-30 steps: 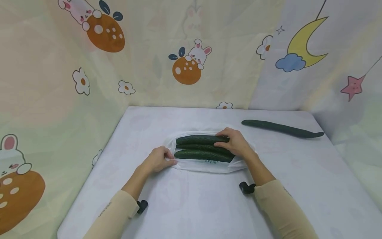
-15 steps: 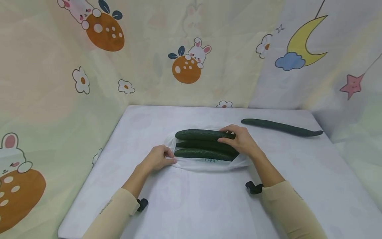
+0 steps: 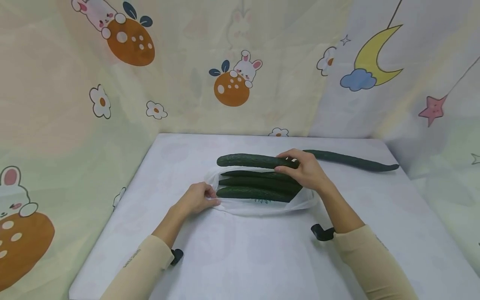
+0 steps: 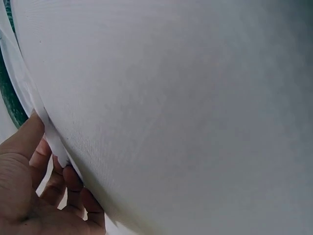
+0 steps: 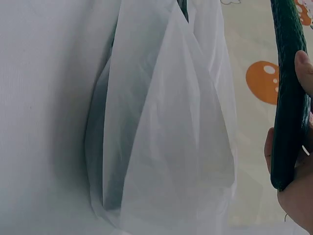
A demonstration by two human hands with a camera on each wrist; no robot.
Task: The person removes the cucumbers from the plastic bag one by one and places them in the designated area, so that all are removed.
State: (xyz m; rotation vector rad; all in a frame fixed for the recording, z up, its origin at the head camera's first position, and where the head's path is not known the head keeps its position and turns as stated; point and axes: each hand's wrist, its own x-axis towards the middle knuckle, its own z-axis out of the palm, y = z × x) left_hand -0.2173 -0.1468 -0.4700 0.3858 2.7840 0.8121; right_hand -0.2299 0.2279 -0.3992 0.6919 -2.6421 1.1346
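Note:
Near the middle of the table, a white plastic bag lies with its mouth spread around three dark green cucumbers. My right hand grips the right end of another cucumber, held above the bag's far edge. In the right wrist view that cucumber lies between thumb and fingers, beside the translucent bag. At the bag's left end, my left hand pinches its rim. The left wrist view shows the thumb and fingers of this left hand on the bag's edge.
One more long cucumber lies at the back right of the white-covered table, partly behind my right hand. A printed cloth wall rises behind the table. Black wrist devices stick out by both cuffs.
My right hand has lifted a cucumber out of the bag, moving it up and away over the far edge. A third cucumber now shows beneath it. My left hand stays on the rim.

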